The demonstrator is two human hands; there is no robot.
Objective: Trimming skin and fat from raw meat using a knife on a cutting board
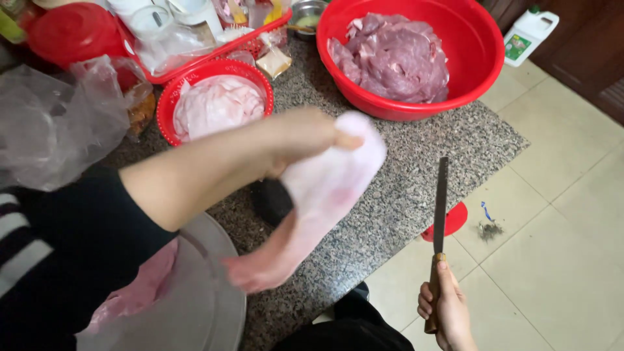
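My left hand (305, 140) grips a long pale pink slab of raw fat meat (318, 195) and holds it in the air, its lower end hanging over the edge of a round metal tray (208, 305). More pink meat (140, 289) lies on that tray. Over the floor past the counter's corner, my right hand (445, 309) is closed around the wooden handle of a knife (440, 208), blade pointing up and away.
On the speckled granite counter (403, 182) stand a large red basin (468, 58) of dark red meat slices and a small red basket (218, 104) of pale fat pieces. A crumpled plastic bag (58, 123) lies at left. A white jug (530, 32) and a red stool (455, 218) are on the tiled floor.
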